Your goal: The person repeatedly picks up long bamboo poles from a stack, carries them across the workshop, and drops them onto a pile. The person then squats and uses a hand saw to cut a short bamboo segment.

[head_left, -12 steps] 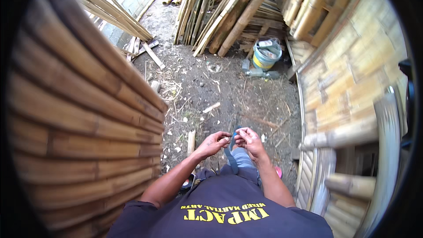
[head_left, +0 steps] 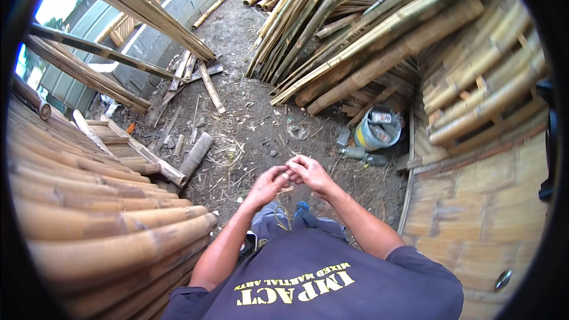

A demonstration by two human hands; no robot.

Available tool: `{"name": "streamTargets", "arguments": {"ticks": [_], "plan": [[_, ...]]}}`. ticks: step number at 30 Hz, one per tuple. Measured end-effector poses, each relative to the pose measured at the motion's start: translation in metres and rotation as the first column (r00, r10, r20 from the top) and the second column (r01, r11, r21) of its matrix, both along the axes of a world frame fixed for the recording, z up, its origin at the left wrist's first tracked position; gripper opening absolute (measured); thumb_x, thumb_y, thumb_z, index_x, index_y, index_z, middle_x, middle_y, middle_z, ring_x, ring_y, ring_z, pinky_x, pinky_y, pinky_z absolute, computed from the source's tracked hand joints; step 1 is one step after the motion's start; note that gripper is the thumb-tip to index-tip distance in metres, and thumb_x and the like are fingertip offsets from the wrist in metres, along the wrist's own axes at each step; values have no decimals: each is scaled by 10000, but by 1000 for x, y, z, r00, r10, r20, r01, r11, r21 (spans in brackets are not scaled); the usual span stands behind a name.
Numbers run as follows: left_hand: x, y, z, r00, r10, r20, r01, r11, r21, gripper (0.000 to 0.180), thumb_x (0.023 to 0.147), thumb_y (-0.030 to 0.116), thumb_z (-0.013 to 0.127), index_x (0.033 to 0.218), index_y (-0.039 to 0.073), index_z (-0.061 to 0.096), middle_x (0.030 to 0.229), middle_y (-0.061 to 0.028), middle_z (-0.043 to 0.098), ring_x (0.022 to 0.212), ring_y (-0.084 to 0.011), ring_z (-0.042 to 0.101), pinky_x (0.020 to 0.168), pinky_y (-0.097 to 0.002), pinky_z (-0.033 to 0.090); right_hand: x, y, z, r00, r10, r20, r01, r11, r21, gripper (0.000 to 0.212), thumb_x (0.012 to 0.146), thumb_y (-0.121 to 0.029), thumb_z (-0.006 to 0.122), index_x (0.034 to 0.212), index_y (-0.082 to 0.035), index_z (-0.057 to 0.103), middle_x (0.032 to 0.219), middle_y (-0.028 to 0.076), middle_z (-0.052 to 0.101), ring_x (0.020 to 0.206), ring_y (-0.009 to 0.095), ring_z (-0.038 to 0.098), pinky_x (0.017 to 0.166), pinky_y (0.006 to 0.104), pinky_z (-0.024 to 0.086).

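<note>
In front of my waist, my left hand (head_left: 268,187) and my right hand (head_left: 310,174) meet with their fingertips together. Both have bent, closed fingers; anything pinched between them is hidden or too small to make out. Below the hands, a blue strap-like piece (head_left: 303,208) lies at the front of my shorts, apart from my fingers. A thin, pale cord (head_left: 282,219) loops beside it at my waist.
Bamboo poles form a wall (head_left: 118,225) close on my left. A woven panel (head_left: 474,201) stands on the right. A bucket (head_left: 379,127) with bottles (head_left: 354,152) beside it sits before stacked bamboo (head_left: 355,77). A cut bamboo piece (head_left: 196,155) lies on the dirt ground.
My hands have come together and shifted left and farther forward. The blue strap that ran down from them now sits lower at my waist, away from my fingers. The whole view has turned.
</note>
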State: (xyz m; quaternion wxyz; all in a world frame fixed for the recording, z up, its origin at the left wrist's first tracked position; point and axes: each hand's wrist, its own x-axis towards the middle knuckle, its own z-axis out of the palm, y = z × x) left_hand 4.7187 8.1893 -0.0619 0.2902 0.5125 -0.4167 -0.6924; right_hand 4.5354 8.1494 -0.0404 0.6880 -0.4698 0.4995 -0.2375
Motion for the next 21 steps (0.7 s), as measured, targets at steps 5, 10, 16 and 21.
{"name": "streamTargets", "arguments": {"ticks": [5,10,16,21], "plan": [[53,-153,-7,942,321,-101,-327,943,-59,404,1043,312,524,1374,82,508,1154,-42,684,977,-128,648,830,-290,505,67,-186,12,970,240,30,-230,953,-196,242,1012,-296,600,1109,-77,633,962,-12,660,816,60,604,712,224,484],[115,-306,-28,952,306,-33,-302,949,91,434,1040,298,513,1421,93,478,1212,-53,666,1001,-150,650,863,-315,507,141,-350,-9,962,247,116,-239,968,-78,240,1010,-282,606,1119,-69,633,969,-5,653,815,63,607,736,241,512],[180,-486,-9,996,82,-46,-83,996,-15,463,1030,311,531,1456,137,477,1218,-9,655,1012,-125,635,859,-298,490,199,-517,2,975,125,183,-132,991,25,200,999,-251,612,1077,-71,648,884,5,671,754,62,580,656,242,510],[220,-644,4,998,-44,40,43,999,32,454,1021,293,544,1406,57,498,1211,-62,649,1033,-129,628,853,-276,487,222,-663,-7,982,-71,176,80,996,-41,236,1004,-291,609,1083,-71,643,912,18,668,780,72,593,690,239,511]]}}
